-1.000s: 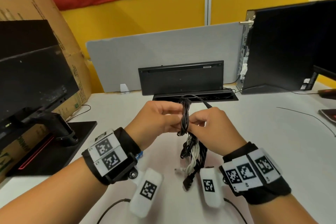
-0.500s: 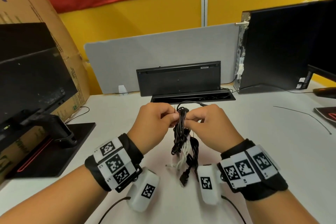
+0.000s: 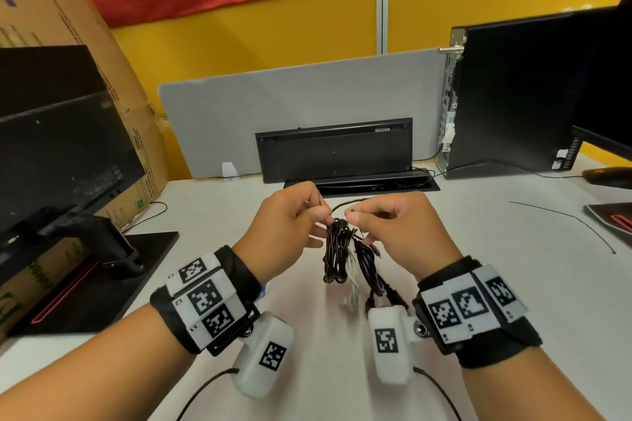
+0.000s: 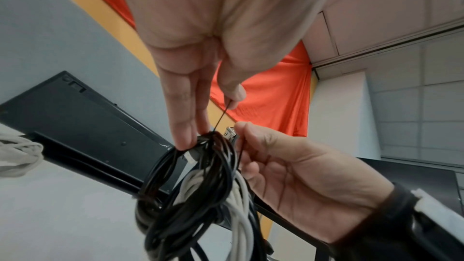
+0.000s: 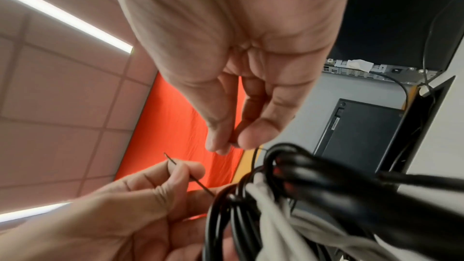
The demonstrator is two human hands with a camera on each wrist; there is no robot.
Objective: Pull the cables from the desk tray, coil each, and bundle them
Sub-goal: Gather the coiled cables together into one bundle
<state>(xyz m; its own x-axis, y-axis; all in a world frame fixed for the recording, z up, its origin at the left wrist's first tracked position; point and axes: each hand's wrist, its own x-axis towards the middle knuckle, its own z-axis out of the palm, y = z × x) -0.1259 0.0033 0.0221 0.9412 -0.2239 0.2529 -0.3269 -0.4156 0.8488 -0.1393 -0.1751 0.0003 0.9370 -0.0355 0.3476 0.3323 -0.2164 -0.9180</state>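
A bundle of coiled black and white cables [image 3: 345, 256] hangs between my hands above the white desk [image 3: 478, 284]. A thin black tie wire [image 4: 220, 119] runs round the top of the bundle [image 4: 200, 182]. My left hand [image 3: 290, 219] pinches one end of the wire between thumb and forefinger, its other fingers touching the coils. My right hand [image 3: 393, 219] pinches the other end [image 5: 253, 154] just above the bundle [image 5: 301, 186]. The desk tray [image 3: 362, 186], a black slot with its lid raised, lies behind the hands.
A black monitor on a stand [image 3: 61, 161] and a cardboard box [image 3: 68, 27] stand at the left. A black computer tower [image 3: 513, 96] stands at the right, with a loose thin wire [image 3: 564, 219] on the desk. A grey divider panel [image 3: 290, 106] backs the desk.
My hands have drawn slightly apart, stretching the tie wire's two ends out from the top of the bundle. The bundle still hangs in about the same place.
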